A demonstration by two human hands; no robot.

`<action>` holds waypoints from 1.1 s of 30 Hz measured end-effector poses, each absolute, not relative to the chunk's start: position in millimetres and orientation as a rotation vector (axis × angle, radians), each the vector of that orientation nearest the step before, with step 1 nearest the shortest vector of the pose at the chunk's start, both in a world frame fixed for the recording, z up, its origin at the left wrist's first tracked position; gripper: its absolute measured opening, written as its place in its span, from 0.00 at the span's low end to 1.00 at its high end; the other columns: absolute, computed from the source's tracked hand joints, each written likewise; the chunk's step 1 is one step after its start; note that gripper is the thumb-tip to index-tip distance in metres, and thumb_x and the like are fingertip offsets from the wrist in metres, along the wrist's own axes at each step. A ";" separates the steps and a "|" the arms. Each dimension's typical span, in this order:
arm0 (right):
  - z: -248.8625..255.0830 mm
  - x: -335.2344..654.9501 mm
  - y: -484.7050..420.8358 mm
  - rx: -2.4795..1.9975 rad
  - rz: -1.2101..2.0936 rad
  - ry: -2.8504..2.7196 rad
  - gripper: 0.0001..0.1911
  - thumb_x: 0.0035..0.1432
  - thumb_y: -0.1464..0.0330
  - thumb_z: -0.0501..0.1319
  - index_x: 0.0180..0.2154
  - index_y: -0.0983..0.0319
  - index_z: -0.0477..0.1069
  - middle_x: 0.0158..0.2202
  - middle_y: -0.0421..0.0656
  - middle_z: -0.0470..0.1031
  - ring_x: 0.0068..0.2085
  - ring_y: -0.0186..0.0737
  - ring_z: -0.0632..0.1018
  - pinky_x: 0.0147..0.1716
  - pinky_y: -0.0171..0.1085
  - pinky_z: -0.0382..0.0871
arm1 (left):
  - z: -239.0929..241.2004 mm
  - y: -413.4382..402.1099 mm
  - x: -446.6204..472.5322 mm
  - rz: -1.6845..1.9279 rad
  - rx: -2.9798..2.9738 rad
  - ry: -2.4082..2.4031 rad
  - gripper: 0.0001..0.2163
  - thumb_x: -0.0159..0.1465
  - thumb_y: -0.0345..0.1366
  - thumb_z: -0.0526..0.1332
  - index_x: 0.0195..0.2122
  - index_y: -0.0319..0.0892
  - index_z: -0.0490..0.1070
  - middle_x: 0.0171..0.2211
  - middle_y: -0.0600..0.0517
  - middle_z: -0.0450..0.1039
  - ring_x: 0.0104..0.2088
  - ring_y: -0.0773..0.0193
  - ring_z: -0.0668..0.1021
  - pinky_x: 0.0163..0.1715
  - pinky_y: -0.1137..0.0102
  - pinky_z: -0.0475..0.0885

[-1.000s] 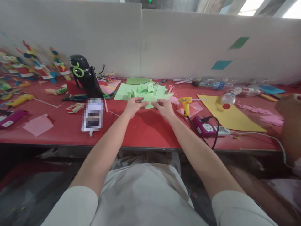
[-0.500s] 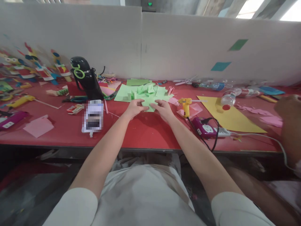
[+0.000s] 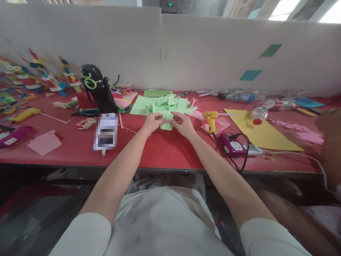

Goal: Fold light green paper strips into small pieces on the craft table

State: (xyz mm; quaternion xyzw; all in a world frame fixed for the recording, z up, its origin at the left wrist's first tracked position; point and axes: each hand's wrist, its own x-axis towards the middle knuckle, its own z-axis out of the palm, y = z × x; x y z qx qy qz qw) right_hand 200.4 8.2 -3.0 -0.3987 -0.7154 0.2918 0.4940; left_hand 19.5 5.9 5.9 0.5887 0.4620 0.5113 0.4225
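Note:
A small light green sheet of paper (image 3: 166,126) is between my two hands, near the middle of the red table. My left hand (image 3: 153,122) pinches its left side, thumb and fingers closed on it. From the right, my right hand (image 3: 183,123) grips the same sheet with thumb and fingertips. The two thumbs nearly meet at the middle of the paper. Just beyond my fingers lie more green sheets (image 3: 138,105) and several folded green paper pieces (image 3: 169,101). Folded pink paper (image 3: 194,102) stands at their right edge.
A yellow glue gun (image 3: 210,121) and purple power strip (image 3: 233,145) with cords lie right, beside yellow paper (image 3: 262,129) and plastic bottles (image 3: 259,113). Left are a black flask (image 3: 97,89), a phone (image 3: 106,131) and pink paper (image 3: 44,143). Another person's arm (image 3: 330,142) is at far right.
The green sheet's near part now shows lower, below my thumbs, and its surface looks bent or folded. My thumbs have come closer together. Objects around stay in place.

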 end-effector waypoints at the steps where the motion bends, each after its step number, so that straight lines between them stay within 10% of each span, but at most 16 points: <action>1: -3.5 200.9 8.7 -0.969 0.683 -1.745 0.23 0.52 0.59 0.66 0.47 0.63 0.76 0.40 0.47 0.76 0.38 0.40 0.76 0.41 0.42 0.72 | 5.1 6.4 19.6 1.273 1.449 1.165 0.15 0.47 0.39 0.73 0.32 0.38 0.72 0.26 0.56 0.66 0.27 0.70 0.69 0.30 0.72 0.64; 9: -0.7 203.1 5.5 -0.970 0.539 -1.823 0.13 0.56 0.60 0.64 0.39 0.60 0.79 0.44 0.47 0.73 0.36 0.38 0.75 0.40 0.41 0.73 | 3.3 4.2 20.2 1.184 1.558 1.187 0.20 0.53 0.34 0.69 0.47 0.39 0.74 0.33 0.49 0.74 0.38 0.62 0.76 0.37 0.69 0.70; 14: -1.6 203.8 8.6 -1.008 0.639 -1.801 0.11 0.54 0.60 0.64 0.33 0.60 0.75 0.35 0.45 0.76 0.36 0.40 0.75 0.38 0.40 0.71 | 4.2 6.0 19.7 1.172 1.847 1.193 0.12 0.57 0.35 0.66 0.43 0.40 0.78 0.39 0.47 0.77 0.43 0.61 0.76 0.47 0.66 0.69; 33: -8.2 206.8 11.4 -1.068 0.723 -1.810 0.08 0.50 0.63 0.66 0.31 0.61 0.78 0.32 0.44 0.75 0.33 0.39 0.76 0.37 0.40 0.71 | 0.3 6.5 16.3 1.055 2.109 1.308 0.04 0.56 0.33 0.68 0.33 0.41 0.78 0.34 0.49 0.76 0.32 0.63 0.76 0.36 0.68 0.71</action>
